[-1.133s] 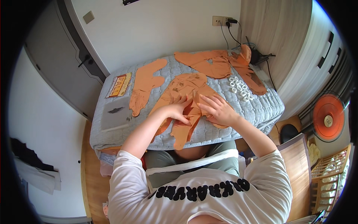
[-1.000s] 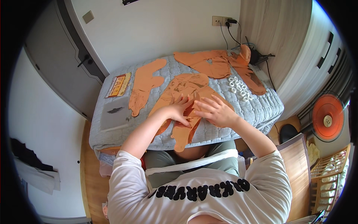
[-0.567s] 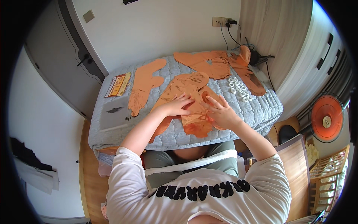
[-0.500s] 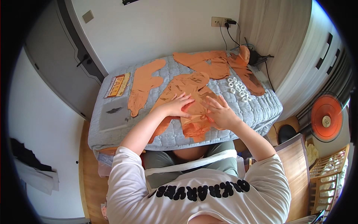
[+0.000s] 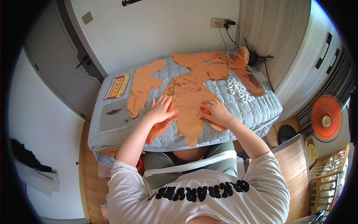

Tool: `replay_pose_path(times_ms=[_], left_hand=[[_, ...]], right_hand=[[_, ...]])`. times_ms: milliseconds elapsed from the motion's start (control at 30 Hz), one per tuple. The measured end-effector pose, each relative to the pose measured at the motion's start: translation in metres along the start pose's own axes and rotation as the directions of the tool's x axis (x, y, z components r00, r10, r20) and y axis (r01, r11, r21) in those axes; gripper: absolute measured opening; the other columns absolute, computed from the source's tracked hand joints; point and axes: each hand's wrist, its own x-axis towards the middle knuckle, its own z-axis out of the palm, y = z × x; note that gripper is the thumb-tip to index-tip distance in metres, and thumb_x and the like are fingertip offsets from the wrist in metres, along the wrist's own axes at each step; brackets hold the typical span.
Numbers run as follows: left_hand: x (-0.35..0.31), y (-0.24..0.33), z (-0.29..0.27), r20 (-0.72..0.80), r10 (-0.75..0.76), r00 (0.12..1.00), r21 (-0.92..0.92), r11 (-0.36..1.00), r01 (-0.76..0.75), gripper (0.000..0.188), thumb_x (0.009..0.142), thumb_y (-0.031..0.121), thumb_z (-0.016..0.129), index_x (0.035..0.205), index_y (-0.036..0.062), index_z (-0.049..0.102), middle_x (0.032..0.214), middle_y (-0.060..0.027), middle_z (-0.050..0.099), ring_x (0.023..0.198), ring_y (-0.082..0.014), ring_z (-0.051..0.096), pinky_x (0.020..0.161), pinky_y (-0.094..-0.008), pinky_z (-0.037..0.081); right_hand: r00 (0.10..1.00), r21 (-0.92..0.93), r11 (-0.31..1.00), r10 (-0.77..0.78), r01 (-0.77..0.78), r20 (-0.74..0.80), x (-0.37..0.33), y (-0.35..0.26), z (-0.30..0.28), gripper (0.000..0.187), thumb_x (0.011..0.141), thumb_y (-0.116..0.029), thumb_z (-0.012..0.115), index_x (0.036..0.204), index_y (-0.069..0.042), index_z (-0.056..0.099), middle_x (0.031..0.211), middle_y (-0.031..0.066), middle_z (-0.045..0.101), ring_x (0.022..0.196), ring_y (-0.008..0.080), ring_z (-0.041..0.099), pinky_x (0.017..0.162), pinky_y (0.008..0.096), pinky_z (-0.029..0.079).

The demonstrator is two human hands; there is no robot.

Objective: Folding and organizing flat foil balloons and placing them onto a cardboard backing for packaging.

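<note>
A flat, wrinkled orange foil sheet [image 5: 190, 108], like an uninflated foil balloon, lies on the quilted mattress in front of me. Its middle part narrows to a rounded tip near the mattress's front edge. My left hand [image 5: 161, 110] rests on the left side of the foil, fingers stretched out and thumb apart. On the right side, my right hand [image 5: 217, 112] lies over the foil with its fingers apart and slightly bent. Redder foil shows under and beside both hands. What lies beneath the palms is hidden.
More flat orange foil pieces lie at the left [image 5: 145, 82], at the back [image 5: 201, 61] and at the far right [image 5: 246, 72]. Several small white rings [image 5: 237, 89] sit on the mattress [image 5: 257, 112]. A printed card [image 5: 117, 86] and a translucent sheet [image 5: 113, 115] lie left. An orange fan [image 5: 326, 117] stands right.
My hands have moved apart, the left one leftward and a little toward me. The crumpled middle of the foil is now spread flatter, its rounded tip reaching toward me.
</note>
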Motion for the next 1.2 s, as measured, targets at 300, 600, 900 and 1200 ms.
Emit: replay_pose_path(times_ms=[300,600,900,1200], left_hand=[[-0.035,-0.021,0.008,0.003,-0.135,0.991,0.034,0.990,0.135,0.099,0.094,0.071,0.051,0.164,0.0106,0.016,0.171,-0.0142,0.014,0.159,-0.0320,0.006,0.124,-0.0593,-0.002],[-0.036,-0.026,0.011,-0.033,-0.075,0.997,-0.038,0.997,0.074,0.100,0.094,0.071,0.050,0.164,0.0078,0.017,0.171,-0.0162,0.015,0.159,-0.0337,0.006,0.125,-0.0573,0.002],[-0.033,-0.030,0.009,-0.015,-0.102,0.995,-0.044,0.994,0.102,0.100,0.094,0.071,0.051,0.164,0.0088,0.015,0.171,-0.0166,0.014,0.159,-0.0333,0.005,0.125,-0.0557,0.003],[-0.032,-0.004,0.007,-0.064,-0.033,0.997,-0.006,0.999,0.033,0.098,0.093,0.071,0.052,0.163,0.0084,0.021,0.169,-0.0193,0.020,0.158,-0.0356,0.011,0.125,-0.0564,0.002]], right_hand=[[0.998,-0.047,0.997,0.058,-0.058,-0.007,0.022,-0.015,0.015,0.061,0.084,-0.058,0.072,0.126,-0.014,0.068,0.125,0.0098,0.059,0.124,0.0321,0.055,0.109,0.0505,0.039],[0.998,-0.069,0.996,0.056,-0.054,0.019,0.024,-0.025,0.017,0.070,0.082,-0.062,0.071,0.132,-0.014,0.064,0.130,0.0103,0.057,0.130,0.0317,0.049,0.114,0.0519,0.034],[0.997,-0.187,0.981,0.061,-0.053,0.036,0.019,-0.035,0.011,0.083,0.079,-0.070,0.070,0.138,-0.013,0.060,0.138,0.0131,0.054,0.136,0.0358,0.044,0.116,0.0535,0.031],[0.999,-0.169,0.985,-0.042,0.046,0.028,0.000,-0.057,0.021,0.097,0.076,-0.081,0.063,0.142,-0.010,0.055,0.147,0.0166,0.049,0.142,0.0396,0.039,0.119,0.0572,0.025]])
